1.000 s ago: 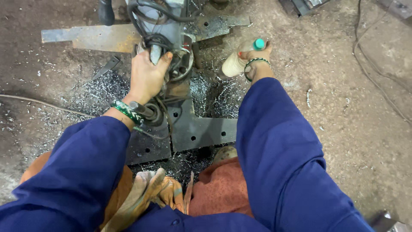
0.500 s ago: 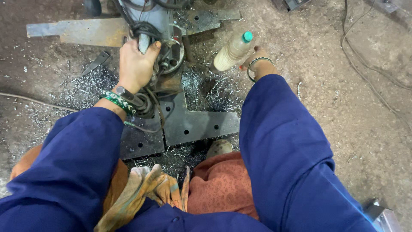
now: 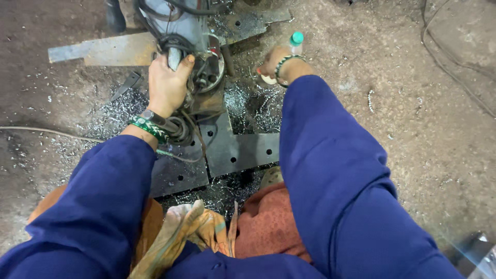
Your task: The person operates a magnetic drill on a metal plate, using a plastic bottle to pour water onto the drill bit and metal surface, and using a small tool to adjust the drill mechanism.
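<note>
At upper centre of the frame, the left hand (image 3: 166,85) grips the handle of a grey drilling machine (image 3: 192,49) standing on drilled steel plates (image 3: 243,152), while the right hand (image 3: 276,64) clasps a green-capped plastic bottle (image 3: 294,44) just right of it, above shaving-strewn floor (image 3: 423,134).

A grey drilling machine (image 3: 188,36) wrapped in black cable stands on a dark steel plate (image 3: 243,152) with small round holes, lying flat on a dirt floor among shiny metal shavings. The left hand (image 3: 166,85) grips the machine's handle. The right hand (image 3: 276,64) holds a small pale plastic bottle (image 3: 293,45) with a green cap, tilted, just right of the machine.
</note>
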